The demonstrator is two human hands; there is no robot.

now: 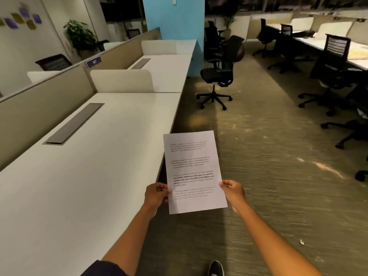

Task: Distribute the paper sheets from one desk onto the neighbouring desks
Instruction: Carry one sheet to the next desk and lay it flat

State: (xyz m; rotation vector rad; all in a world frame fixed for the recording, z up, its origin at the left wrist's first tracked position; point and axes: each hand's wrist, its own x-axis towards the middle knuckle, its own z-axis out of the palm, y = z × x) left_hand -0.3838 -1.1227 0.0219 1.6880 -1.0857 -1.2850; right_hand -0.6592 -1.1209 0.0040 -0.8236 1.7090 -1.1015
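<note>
A white paper sheet (194, 172) with printed paragraphs is held flat in front of me, over the carpet just right of the desk edge. My left hand (156, 194) pinches its lower left edge and my right hand (233, 191) pinches its lower right edge. Whether more sheets lie under the top one cannot be told. The nearest white desk (83, 176) stretches along my left, and a second white desk (169, 72) lies beyond a low cream divider (121, 80).
A grey cable flap (73, 124) is set into the near desk. A black swivel chair (219, 76) stands in the aisle ahead. More black chairs (330, 76) line the desks on the right. A blue pillar (173, 20) rises at the far end. My shoe (216, 268) shows below.
</note>
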